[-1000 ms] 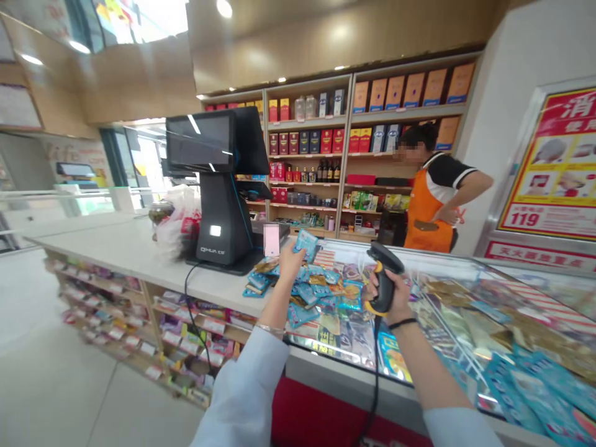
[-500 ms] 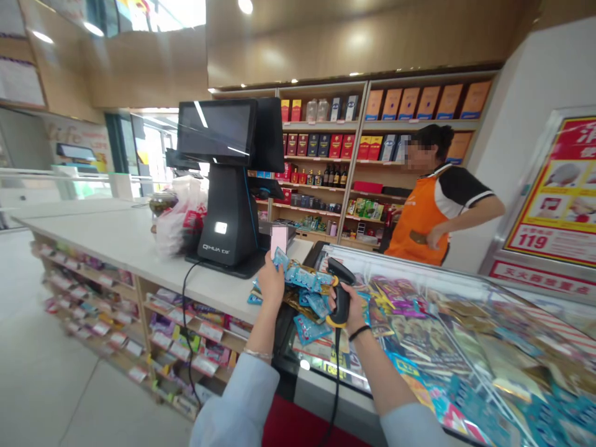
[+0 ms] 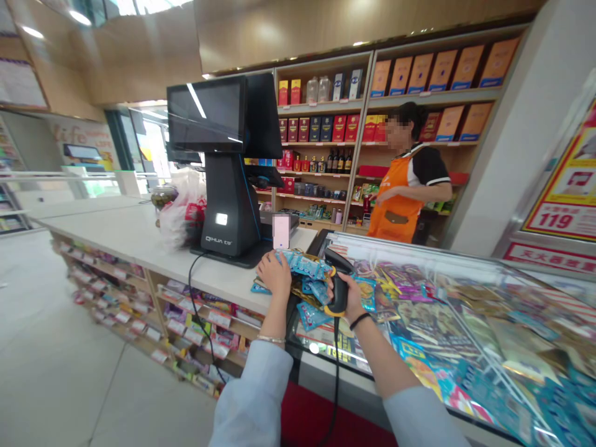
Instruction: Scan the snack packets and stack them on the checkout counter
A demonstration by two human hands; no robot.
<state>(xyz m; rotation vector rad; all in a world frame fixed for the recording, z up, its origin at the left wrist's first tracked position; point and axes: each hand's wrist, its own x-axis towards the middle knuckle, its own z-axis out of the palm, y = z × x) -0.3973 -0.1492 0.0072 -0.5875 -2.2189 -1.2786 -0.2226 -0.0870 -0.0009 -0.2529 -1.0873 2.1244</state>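
My right hand [image 3: 348, 297] is wrapped round the grip of a black and yellow barcode scanner [image 3: 337, 276], its cable hanging down in front of the counter. My left hand [image 3: 273, 273] rests on a pile of small blue snack packets [image 3: 305, 267] lying where the white counter meets the glass top, fingers curled on one packet. The scanner's head points at the pile.
A black checkout terminal [image 3: 226, 161] stands on the white counter [image 3: 125, 236], with a filled plastic bag [image 3: 181, 214] to its left. A glass-topped freezer [image 3: 465, 310] lies to the right. A person in an orange apron [image 3: 403, 180] stands by the shelves behind.
My left hand has come down from holding a blue packet up in the air onto the pile. The scanner has dropped lower and closer to the packets. The view has shifted left.
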